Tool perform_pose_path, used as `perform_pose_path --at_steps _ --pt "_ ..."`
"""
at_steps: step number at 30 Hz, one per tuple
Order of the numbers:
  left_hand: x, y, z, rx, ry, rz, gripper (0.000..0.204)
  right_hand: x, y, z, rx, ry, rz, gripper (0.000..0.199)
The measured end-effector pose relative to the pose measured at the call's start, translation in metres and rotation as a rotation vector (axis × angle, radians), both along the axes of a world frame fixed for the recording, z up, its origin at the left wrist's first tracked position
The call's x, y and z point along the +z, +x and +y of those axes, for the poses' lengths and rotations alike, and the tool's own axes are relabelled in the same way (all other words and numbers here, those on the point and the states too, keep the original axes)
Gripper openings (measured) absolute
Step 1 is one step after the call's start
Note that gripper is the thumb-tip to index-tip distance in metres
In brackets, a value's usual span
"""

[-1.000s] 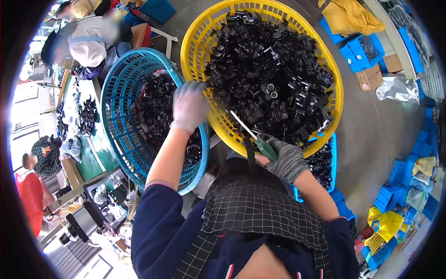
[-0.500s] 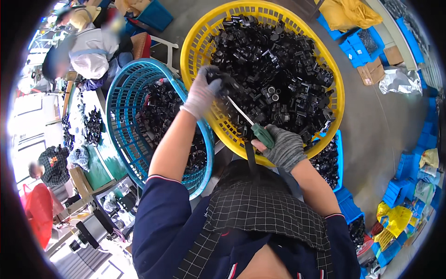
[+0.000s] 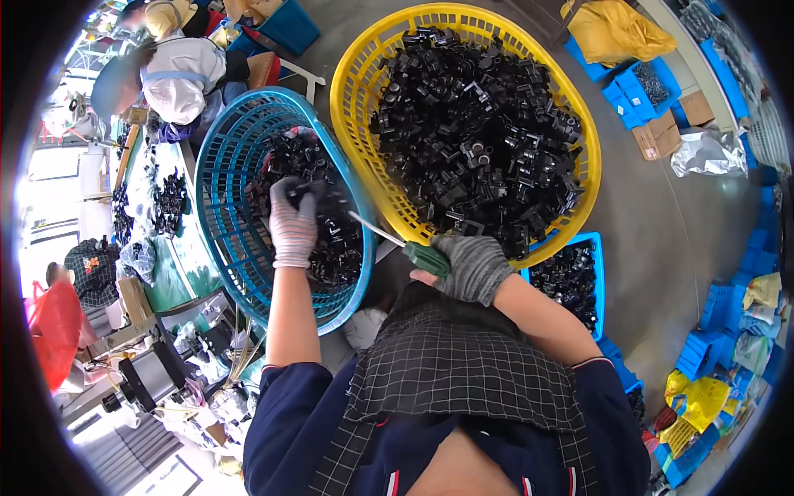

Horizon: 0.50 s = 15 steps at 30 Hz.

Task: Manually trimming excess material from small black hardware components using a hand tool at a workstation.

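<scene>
My left hand (image 3: 293,227), in a pale striped glove with dark fingertips, is over the teal basket (image 3: 217,240). Its fingers are curled round a black plastic part (image 3: 311,192), blurred by motion. Similar black parts (image 3: 335,248) lie inside that basket. In a grey knitted glove, my right hand (image 3: 473,269) grips a screwdriver (image 3: 428,259) by its green handle. The metal shaft points up and left toward the teal basket's rim. Beyond the right hand stands a yellow basket (image 3: 589,178) heaped with black plastic parts (image 3: 480,140).
A blue crate (image 3: 599,273) of black parts sits beside the yellow basket, at its near right. Blue bins (image 3: 703,343) and bags line the right side. At the far left a person (image 3: 178,83) sits by a table with black parts (image 3: 169,202).
My left hand has moved left and nearer, from the yellow basket's edge to over the teal basket. The right hand with the screwdriver has shifted left and slightly nearer.
</scene>
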<state>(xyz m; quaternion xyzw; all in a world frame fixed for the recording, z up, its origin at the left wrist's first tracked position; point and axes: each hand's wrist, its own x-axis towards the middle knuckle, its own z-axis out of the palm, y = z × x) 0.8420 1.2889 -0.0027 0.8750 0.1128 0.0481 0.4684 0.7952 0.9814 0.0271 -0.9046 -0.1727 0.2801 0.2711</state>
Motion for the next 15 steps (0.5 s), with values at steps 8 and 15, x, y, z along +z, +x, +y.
perform_pose_path --at_steps 8,15 --pt "-0.013 0.062 -0.088 -0.397 0.609 0.017 0.038 -0.013 -0.017 -0.049 -0.255 -0.004 0.077 0.053" --pt "-0.113 0.125 -0.243 -0.799 0.986 0.384 0.052 -0.012 -0.031 -0.078 -0.583 -0.043 0.133 0.049"
